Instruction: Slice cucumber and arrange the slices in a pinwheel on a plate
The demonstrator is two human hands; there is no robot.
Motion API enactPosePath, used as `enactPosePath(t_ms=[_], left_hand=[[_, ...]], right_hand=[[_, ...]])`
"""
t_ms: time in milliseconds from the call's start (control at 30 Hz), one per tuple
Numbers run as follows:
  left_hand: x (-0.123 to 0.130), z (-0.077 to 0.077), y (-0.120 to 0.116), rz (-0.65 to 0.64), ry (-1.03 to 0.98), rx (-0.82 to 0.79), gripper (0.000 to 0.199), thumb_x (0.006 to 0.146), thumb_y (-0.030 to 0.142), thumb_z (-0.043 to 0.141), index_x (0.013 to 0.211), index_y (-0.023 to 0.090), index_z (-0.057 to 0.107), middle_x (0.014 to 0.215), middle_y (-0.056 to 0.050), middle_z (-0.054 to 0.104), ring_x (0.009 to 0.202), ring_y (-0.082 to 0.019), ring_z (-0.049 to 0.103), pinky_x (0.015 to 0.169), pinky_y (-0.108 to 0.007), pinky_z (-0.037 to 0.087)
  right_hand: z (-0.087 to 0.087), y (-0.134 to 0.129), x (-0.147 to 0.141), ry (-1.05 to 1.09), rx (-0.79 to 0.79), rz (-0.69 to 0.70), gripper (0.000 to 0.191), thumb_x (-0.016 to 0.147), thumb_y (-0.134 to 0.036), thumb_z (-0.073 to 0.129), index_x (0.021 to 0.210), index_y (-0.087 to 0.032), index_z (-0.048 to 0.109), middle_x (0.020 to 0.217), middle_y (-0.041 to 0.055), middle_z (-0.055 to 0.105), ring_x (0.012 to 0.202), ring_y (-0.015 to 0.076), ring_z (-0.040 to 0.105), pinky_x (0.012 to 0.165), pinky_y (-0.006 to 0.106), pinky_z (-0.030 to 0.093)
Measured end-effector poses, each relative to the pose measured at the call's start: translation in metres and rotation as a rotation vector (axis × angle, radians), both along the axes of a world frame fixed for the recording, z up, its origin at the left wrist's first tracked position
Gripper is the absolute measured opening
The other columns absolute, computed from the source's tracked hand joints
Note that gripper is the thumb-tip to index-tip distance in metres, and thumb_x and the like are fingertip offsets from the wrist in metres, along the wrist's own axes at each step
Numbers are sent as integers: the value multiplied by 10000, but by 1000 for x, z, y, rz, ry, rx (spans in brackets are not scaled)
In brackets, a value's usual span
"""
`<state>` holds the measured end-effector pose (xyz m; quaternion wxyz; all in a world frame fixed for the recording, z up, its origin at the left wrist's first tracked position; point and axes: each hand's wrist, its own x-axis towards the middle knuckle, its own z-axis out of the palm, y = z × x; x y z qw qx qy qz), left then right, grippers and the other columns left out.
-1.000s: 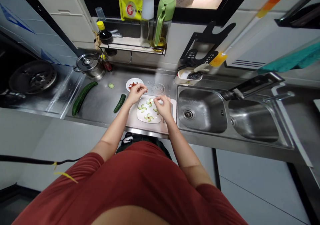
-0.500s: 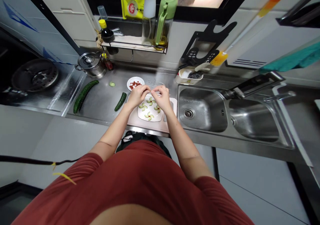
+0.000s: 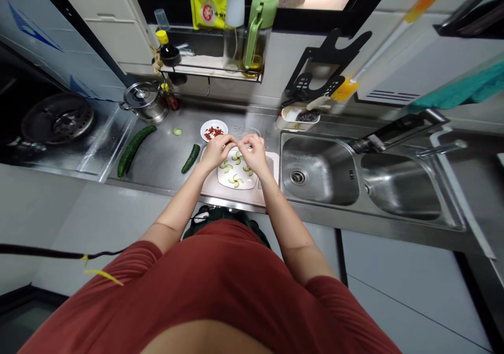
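My left hand (image 3: 216,150) and my right hand (image 3: 254,150) meet fingertip to fingertip over the far edge of a white plate (image 3: 225,182). Both are pinched closed; whatever lies between the fingers is too small to make out. Cucumber slices (image 3: 235,180) lie on the plate in several pinwheel shapes, some with a red bit at the centre. The plate rests on a pale cutting board (image 3: 212,188). Just beyond my left hand stands a small white bowl (image 3: 203,129) of chopped red pieces (image 3: 213,132). A clear dish (image 3: 251,132) sits behind my right hand, partly hidden.
Left of the board lie a short cucumber piece (image 3: 190,158), a cucumber end (image 3: 177,132) and a long cucumber (image 3: 136,150). A steel pot (image 3: 145,102) stands behind them. The double sink (image 3: 319,170) is on the right, and a rack (image 3: 212,69) with bottles hangs above.
Both hands keep nearly the same pinched pose over the plate. The whole view shifts very slightly; nothing on the counter has visibly moved.
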<state>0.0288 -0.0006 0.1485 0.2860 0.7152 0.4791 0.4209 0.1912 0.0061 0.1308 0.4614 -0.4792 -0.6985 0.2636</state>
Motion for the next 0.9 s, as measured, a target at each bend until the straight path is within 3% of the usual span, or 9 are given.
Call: enactPosePath(t_ms=[167, 367, 667, 900], left_hand=[[3, -1, -5, 26, -203, -130, 109, 811, 260, 644, 880, 177, 663, 857, -35, 663, 809, -160, 586, 770, -260, 433], [1, -8, -4, -16, -400, -201, 194, 798, 257, 676, 973, 184, 632, 849, -21, 633, 819, -138, 602, 785, -242, 451], [-2, -6, -6, 42, -438, -290, 240, 752, 253, 724, 958, 189, 617, 832, -16, 624, 808, -131, 595, 777, -238, 452], [-4, -8, -5, 41, -402, -208, 220, 763, 235, 706, 946, 195, 591, 818, -7, 611, 783, -117, 587, 739, -226, 440]], right_hand=[[-2, -2, -2, 21, -2, 5, 157, 882, -295, 537, 751, -221, 582, 904, 23, 617, 957, 195, 531, 945, 367, 330], [1, -6, -4, 42, -18, 4, 165, 883, -293, 524, 744, -220, 574, 889, 19, 625, 922, 181, 546, 930, 351, 345], [-3, -6, -4, 60, -25, 16, 166, 874, -309, 558, 744, -220, 609, 885, 16, 630, 923, 182, 552, 911, 354, 367], [-5, -6, -4, 79, -58, -14, 152, 850, -324, 602, 755, -218, 654, 911, 23, 641, 952, 189, 542, 900, 348, 390]])
